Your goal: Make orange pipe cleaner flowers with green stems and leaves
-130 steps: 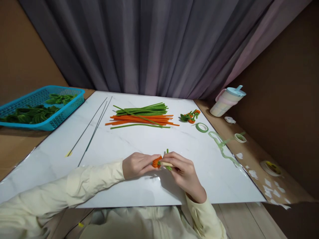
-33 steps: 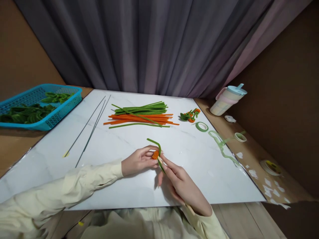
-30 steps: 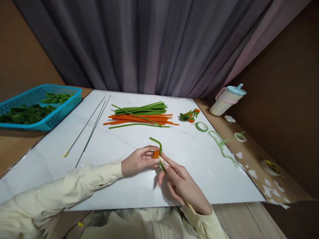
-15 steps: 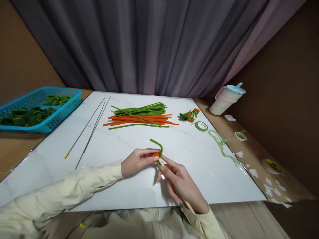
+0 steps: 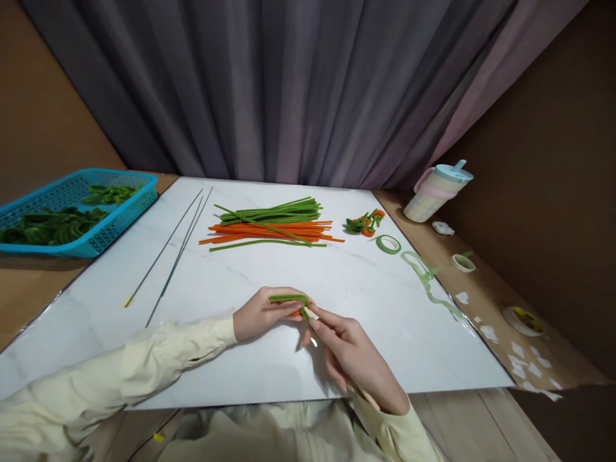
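Observation:
My left hand is closed in a pinch on a green pipe cleaner and a small orange pipe-cleaner piece, mostly hidden by the fingers. The green one bends at the fingertips, its free end pointing left over my left hand. My right hand meets the left at the fingertips, closed round a thin pale stick whose tip touches the green bend. Beyond the hands lie a bundle of green pipe cleaners and a bundle of orange ones.
Finished-looking green and orange pieces lie beside a green tape roll. Dark wires lie at left, near a blue basket of green coils. A tumbler, loose tape strip and paper scraps are at right.
The free end of the green pipe cleaner, which stood up and away from me, is now folded down to the left over my left hand. Both hands stay nearly in place.

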Tool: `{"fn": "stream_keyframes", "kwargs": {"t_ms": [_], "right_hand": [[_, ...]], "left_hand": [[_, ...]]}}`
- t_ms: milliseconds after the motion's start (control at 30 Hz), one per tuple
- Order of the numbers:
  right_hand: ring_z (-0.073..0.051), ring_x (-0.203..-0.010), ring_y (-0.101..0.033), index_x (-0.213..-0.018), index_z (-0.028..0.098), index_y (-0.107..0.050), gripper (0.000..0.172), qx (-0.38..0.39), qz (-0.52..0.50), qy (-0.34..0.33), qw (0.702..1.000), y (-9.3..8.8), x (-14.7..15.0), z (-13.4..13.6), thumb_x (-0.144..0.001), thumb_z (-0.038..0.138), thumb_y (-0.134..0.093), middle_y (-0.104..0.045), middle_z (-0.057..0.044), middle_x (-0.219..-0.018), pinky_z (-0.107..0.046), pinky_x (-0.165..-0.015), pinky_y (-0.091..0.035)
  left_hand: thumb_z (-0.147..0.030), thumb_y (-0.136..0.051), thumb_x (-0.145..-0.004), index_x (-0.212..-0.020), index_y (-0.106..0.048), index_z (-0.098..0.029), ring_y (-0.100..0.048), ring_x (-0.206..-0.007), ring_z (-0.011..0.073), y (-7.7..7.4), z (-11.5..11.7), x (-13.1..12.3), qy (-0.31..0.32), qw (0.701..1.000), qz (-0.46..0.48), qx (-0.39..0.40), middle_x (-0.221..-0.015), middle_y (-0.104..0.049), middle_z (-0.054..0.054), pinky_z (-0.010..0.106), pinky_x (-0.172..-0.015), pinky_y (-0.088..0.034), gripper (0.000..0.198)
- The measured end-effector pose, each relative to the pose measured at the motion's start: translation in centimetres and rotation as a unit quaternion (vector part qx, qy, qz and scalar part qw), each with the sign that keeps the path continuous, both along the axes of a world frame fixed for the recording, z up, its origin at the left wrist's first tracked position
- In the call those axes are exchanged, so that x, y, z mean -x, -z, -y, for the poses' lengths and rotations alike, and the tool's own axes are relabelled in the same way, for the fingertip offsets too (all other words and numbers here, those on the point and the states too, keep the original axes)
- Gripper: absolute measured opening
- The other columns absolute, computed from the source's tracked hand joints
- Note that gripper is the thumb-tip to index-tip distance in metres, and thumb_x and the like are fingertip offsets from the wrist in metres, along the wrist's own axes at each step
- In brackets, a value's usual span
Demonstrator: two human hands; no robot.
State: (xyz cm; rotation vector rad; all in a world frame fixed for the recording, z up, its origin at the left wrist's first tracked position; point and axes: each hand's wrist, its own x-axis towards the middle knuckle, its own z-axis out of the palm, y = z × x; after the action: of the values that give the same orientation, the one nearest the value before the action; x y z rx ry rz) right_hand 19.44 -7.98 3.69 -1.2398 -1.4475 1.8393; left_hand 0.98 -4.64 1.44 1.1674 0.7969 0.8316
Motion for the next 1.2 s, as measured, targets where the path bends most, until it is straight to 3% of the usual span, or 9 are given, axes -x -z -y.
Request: {"fn": "stream_keyframes", "kwargs": {"t_ms": [67, 233, 333, 433, 533, 633, 867, 1033, 1200], "right_hand": [[0.0, -0.026, -0.038, -0.119, 0.019, -0.056, 0.041, -0.001, 0.014, 0.021, 1.0, 0.0, -0.13, -0.03, -0.086, 0.044, -0.05, -0.064, 0.0, -0.077, -0.013, -0.026, -0.024], [-0.003, -0.024, -0.033, -0.123, 0.014, -0.054, 0.049, -0.028, 0.066, 0.04, 0.997, 0.19, -0.17, 0.1, -0.085, 0.046, -0.051, -0.047, 0.007, -0.04, -0.014, -0.027, -0.022], [-0.002, -0.026, -0.039, -0.117, 0.017, -0.059, 0.044, -0.05, 0.06, 0.049, 0.996, 0.03, -0.06, 0.14, -0.084, 0.046, -0.053, -0.063, -0.001, -0.068, -0.015, -0.026, -0.021], [0.001, -0.028, -0.041, -0.115, 0.02, -0.061, 0.042, -0.063, 0.054, 0.056, 0.995, -0.29, 0.04, 0.1, -0.083, 0.046, -0.053, -0.062, -0.007, -0.1, -0.016, -0.026, -0.021], [0.0, -0.027, -0.038, -0.118, 0.017, -0.059, 0.047, -0.052, 0.066, 0.056, 0.995, -0.53, 0.05, 0.01, -0.081, 0.047, -0.055, -0.065, -0.004, -0.077, -0.015, -0.027, -0.021], [-0.004, -0.027, -0.037, -0.122, 0.015, -0.055, 0.055, -0.032, 0.065, 0.052, 0.996, -0.47, -0.06, -0.12, -0.079, 0.048, -0.058, -0.052, 0.004, -0.045, -0.015, -0.027, -0.021], [-0.004, -0.024, -0.034, -0.129, 0.013, -0.047, 0.055, 0.027, -0.003, 0.044, 0.999, 0.08, -0.49, -0.54, -0.084, 0.044, -0.054, -0.044, 0.008, -0.034, -0.013, -0.027, -0.022], [-0.003, -0.028, -0.044, -0.129, 0.019, -0.045, 0.051, 0.026, -0.015, 0.016, 0.999, -0.39, -0.73, -0.6, -0.084, 0.043, -0.053, -0.064, 0.0, -0.071, -0.014, -0.027, -0.03], [0.0, -0.031, -0.049, -0.125, 0.027, -0.046, 0.043, -0.043, 0.045, 0.0, 0.998, -0.76, -0.65, -0.36, -0.085, 0.041, -0.049, -0.057, -0.006, -0.116, -0.014, -0.026, -0.032]], "left_hand": [[-0.034, -0.066, -0.076, -0.093, -0.069, -0.012, -0.062, -0.078, 0.0147, -0.1, -0.03, -0.06, 0.003, 1.0, 0.016, 0.022, -0.085, -0.068, 0.006, 0.028, -0.076, -0.052, 0.029], [-0.034, -0.068, -0.074, -0.094, -0.068, -0.011, -0.063, -0.078, 0.0148, -0.02, -0.13, -0.21, 0.009, 0.997, 0.041, 0.059, -0.086, -0.068, 0.007, 0.029, -0.077, -0.052, 0.03], [-0.034, -0.069, -0.073, -0.093, -0.068, -0.011, -0.064, -0.077, 0.0147, -0.01, -0.18, -0.25, 0.0, 0.996, 0.043, 0.075, -0.082, -0.068, 0.006, 0.028, -0.077, -0.053, 0.031], [-0.034, -0.069, -0.072, -0.091, -0.068, -0.01, -0.064, -0.074, 0.0136, -0.17, -0.2, -0.3, -0.005, 0.996, 0.04, 0.075, -0.079, -0.067, 0.005, 0.026, -0.075, -0.053, 0.031], [-0.034, -0.069, -0.073, -0.092, -0.066, -0.01, -0.064, -0.072, 0.0135, -0.34, -0.22, -0.37, -0.007, 0.997, 0.033, 0.075, -0.079, -0.067, 0.005, 0.027, -0.073, -0.054, 0.03], [-0.034, -0.068, -0.073, -0.093, -0.065, -0.01, -0.065, -0.073, 0.0151, -0.29, -0.29, -0.4, -0.009, 0.996, 0.033, 0.079, -0.08, -0.067, 0.006, 0.029, -0.074, -0.055, 0.031], [-0.037, -0.069, -0.072, -0.096, -0.062, -0.011, -0.067, -0.074, 0.0174, 0.52, -0.59, -0.22, -0.004, 0.996, 0.035, 0.086, -0.08, -0.068, 0.006, 0.033, -0.077, -0.055, 0.037], [-0.037, -0.067, -0.074, -0.096, -0.06, -0.013, -0.067, -0.074, 0.0161, 0.44, -0.62, -0.2, 0.01, 0.995, 0.034, 0.092, -0.081, -0.068, 0.005, 0.03, -0.074, -0.055, 0.033], [-0.038, -0.067, -0.074, -0.098, -0.059, -0.013, -0.067, -0.073, 0.016, 0.18, -0.67, -0.23, 0.015, 0.995, 0.024, 0.099, -0.078, -0.068, 0.005, 0.03, -0.073, -0.055, 0.035]]}}
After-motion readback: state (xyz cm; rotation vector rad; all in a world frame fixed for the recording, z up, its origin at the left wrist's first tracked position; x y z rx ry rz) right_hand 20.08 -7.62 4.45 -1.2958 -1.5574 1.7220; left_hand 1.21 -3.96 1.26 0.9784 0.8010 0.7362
